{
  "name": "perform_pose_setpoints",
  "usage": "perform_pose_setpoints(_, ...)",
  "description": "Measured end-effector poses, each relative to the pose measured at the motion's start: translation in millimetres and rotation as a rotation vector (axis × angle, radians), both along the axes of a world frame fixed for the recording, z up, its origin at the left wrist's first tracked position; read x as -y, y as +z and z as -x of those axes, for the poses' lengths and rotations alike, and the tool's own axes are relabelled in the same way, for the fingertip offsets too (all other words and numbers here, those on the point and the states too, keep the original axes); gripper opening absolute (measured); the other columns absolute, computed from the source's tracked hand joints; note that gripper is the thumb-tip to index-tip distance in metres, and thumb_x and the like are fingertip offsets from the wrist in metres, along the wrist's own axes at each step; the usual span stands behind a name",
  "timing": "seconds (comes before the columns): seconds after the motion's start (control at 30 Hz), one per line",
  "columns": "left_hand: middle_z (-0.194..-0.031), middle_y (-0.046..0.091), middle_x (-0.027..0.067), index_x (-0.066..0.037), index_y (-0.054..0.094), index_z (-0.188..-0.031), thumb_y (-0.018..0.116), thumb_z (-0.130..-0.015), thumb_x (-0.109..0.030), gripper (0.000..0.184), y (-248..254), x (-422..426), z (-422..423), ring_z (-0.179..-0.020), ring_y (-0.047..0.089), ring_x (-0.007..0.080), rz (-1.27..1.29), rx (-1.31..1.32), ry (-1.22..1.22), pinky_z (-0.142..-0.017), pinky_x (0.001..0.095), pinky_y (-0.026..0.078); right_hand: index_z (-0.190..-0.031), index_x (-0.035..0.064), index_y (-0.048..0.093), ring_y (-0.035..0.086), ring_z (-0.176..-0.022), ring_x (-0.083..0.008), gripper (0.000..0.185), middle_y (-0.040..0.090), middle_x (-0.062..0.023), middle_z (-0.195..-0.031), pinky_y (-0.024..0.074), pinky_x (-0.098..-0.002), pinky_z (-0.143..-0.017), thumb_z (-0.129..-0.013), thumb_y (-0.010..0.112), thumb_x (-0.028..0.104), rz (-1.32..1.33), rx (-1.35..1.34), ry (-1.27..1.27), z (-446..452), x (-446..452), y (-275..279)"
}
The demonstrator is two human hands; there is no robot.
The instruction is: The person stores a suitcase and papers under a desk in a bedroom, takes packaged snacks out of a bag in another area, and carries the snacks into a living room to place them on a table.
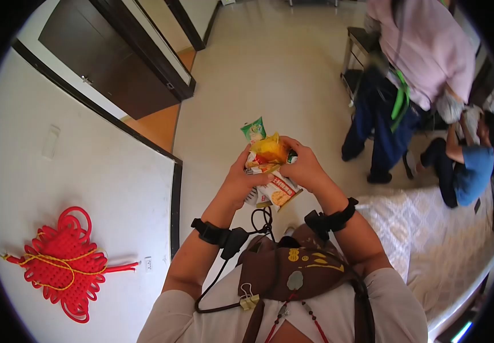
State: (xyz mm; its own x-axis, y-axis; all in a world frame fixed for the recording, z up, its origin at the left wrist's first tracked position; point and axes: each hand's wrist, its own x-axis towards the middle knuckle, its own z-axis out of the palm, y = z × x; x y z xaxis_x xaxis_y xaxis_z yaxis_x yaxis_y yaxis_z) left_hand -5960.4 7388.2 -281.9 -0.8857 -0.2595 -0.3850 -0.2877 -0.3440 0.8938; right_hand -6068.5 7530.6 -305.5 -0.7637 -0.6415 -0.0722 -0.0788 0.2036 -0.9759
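Held up in front of my chest is a bunch of small snack packets. My left hand point(243, 182) is closed round its left side, the thumb lying across the front. On the other side my right hand point(303, 167) grips the bunch from the right. A yellow packet point(270, 150) sits on top between the fingers. Below it hangs a white packet with red print and a biscuit picture point(279, 190). A green packet point(254, 130) sticks out at the upper left. Other wrappers are partly hidden by my fingers.
On the left wall hangs a red knotted ornament point(67, 263); a dark door point(110, 51) stands beyond it. At right are a standing person in a pink shirt point(424, 51), a crouching person in blue point(473, 171), and a table with a patterned cover point(430, 240).
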Motion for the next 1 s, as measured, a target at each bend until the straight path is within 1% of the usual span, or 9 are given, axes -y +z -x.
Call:
perform_pose_setpoints(0.13,-0.121,0.052,0.0153,0.000,0.016,-0.142,0.071,-0.065,0.005,0.094,1.9,64.5,94.2,-0.100,0.057,0.0217,-0.005,-0.038,0.018,-0.083,0.0303,0.047,-0.124,-0.0014,0.047,0.058,-0.103,-0.0291,0.067,0.058,-0.0206,-0.113,0.0446,-0.0309,-0.089,-0.060,0.064,0.009,-0.029,-0.062,0.036,100.7,68.3,1.5)
perform_pose_setpoints(0.2,-0.121,0.052,0.0153,0.000,0.017,-0.142,0.070,-0.066,0.006,0.092,-7.6,73.9,110.0,-0.101,0.057,0.0216,-0.004,-0.033,0.018,-0.084,0.0309,0.047,-0.124,-0.0015,0.047,0.058,-0.102,-0.0296,0.067,0.058,-0.0204,-0.112,0.0445,-0.0308,-0.088,-0.060,0.063,0.009,0.011,-0.097,0.019,113.2,75.7,-10.6)
perform_pose_setpoints(0.47,-0.120,0.053,0.0148,-0.003,0.023,-0.140,0.069,-0.067,0.007,0.087,-50.8,151.8,320.8,-0.103,0.057,0.0231,-0.116,-0.052,-0.191,-0.087,0.0335,0.047,-0.124,-0.0014,0.047,0.056,-0.107,-0.0305,0.068,0.057,-0.0213,-0.114,0.0428,-0.0304,-0.091,-0.059,0.063,0.009,-0.094,-0.097,-0.139,297.0,136.1,-51.3)
perform_pose_setpoints(0.57,-0.121,0.052,0.0151,-0.002,0.020,-0.141,0.070,-0.066,0.006,0.091,-49.0,169.0,409.9,-0.103,0.057,0.0235,-0.166,-0.034,-0.321,-0.087,0.0331,0.047,-0.125,-0.0014,0.047,0.056,-0.106,-0.0312,0.069,0.058,-0.0217,-0.113,0.0434,-0.0310,-0.090,-0.059,0.062,0.009,-0.116,-0.106,-0.277,366.1,143.8,-43.2)
perform_pose_setpoints(0.63,-0.121,0.052,0.0165,-0.001,0.016,-0.142,0.071,-0.065,0.005,0.094,-49.2,155.4,453.5,-0.102,0.057,0.0230,-0.140,-0.039,-0.355,-0.086,0.0330,0.047,-0.125,-0.0010,0.047,0.052,-0.110,-0.0288,0.069,0.056,-0.0202,-0.116,0.0393,-0.0297,-0.094,-0.059,0.062,0.007,-0.163,-0.043,-0.348,394.6,126.4,-25.5)
perform_pose_setpoints(0.77,-0.119,0.053,0.0176,0.000,0.016,-0.142,0.072,-0.064,0.005,0.096,-69.4,147.7,570.5,-0.101,0.058,0.0229,-0.143,-0.011,-0.491,-0.085,0.0331,0.047,-0.124,0.0010,0.049,0.055,-0.108,-0.0300,0.066,0.059,-0.0194,-0.112,0.0402,-0.0318,-0.094,-0.059,0.063,0.008,-0.196,-0.059,-0.484,487.3,113.0,-43.7)
perform_pose_setpoints(0.8,-0.111,0.057,0.0143,0.000,0.031,-0.135,0.071,-0.067,0.001,0.079,-80.5,146.9,597.6,-0.097,0.060,0.0236,-0.101,-0.082,-0.507,-0.082,0.0356,0.050,-0.124,0.0010,0.049,0.055,-0.108,-0.0300,0.066,0.059,-0.0194,-0.112,0.0402,-0.0318,-0.094,-0.059,0.063,0.008,-0.197,-0.078,-0.520,513.3,112.3,-47.5)
perform_pose_setpoints(0.87,-0.110,0.057,0.0142,0.000,0.033,-0.133,0.071,-0.067,0.001,0.076,-87.2,153.5,650.2,-0.096,0.060,0.0235,-0.101,-0.109,-0.550,-0.082,0.0353,0.050,-0.123,-0.0017,0.049,0.057,-0.104,-0.0323,0.066,0.059,-0.0216,-0.111,0.0435,-0.0320,-0.091,-0.060,0.064,0.011,-0.218,-0.083,-0.534,557.5,117.3,-55.5)
perform_pose_setpoints(1.0,-0.109,0.057,0.0141,0.001,0.038,-0.124,0.070,-0.069,0.000,0.063,-101.8,134.2,773.9,-0.094,0.061,0.0228,-0.051,-0.147,-0.590,-0.079,0.0340,0.051,-0.123,0.0001,0.050,0.055,-0.108,-0.0292,0.066,0.059,-0.0200,-0.112,0.0406,-0.0311,-0.095,-0.059,0.064,0.010,-0.120,-0.043,-0.547,666.7,104.5,-86.4)
